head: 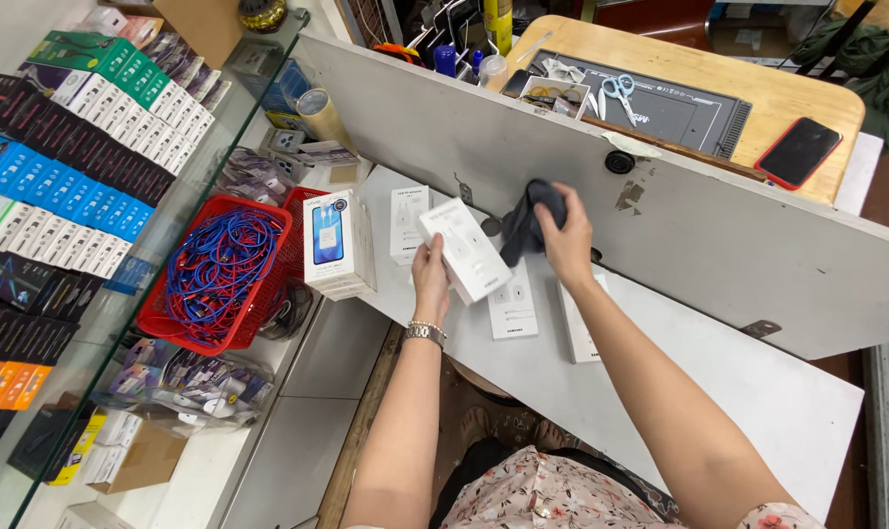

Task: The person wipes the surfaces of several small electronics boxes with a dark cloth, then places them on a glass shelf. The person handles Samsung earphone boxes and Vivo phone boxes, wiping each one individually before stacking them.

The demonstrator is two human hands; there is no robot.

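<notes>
I see both my arms reach forward over the white desk (719,392), forearms bare, a metal bracelet (425,332) on the left wrist. My left hand (431,276) is raised with the wrist bent up, and its fingers close around the lower edge of a small white box (466,247); the box is tilted, its long face turned to me, plain white with faint grey print. My right hand (568,235) is just right of the box, fingers curled shut on a dark cloth (528,220). The cloth hangs bunched from the fingers and touches the upper right corner of the box. Under the box, flat on the desk, lie more white boxes of the same kind (514,306). Left of the box stands a taller phone carton (335,243), and further left a red basket (219,274) full of blue cables.
</notes>
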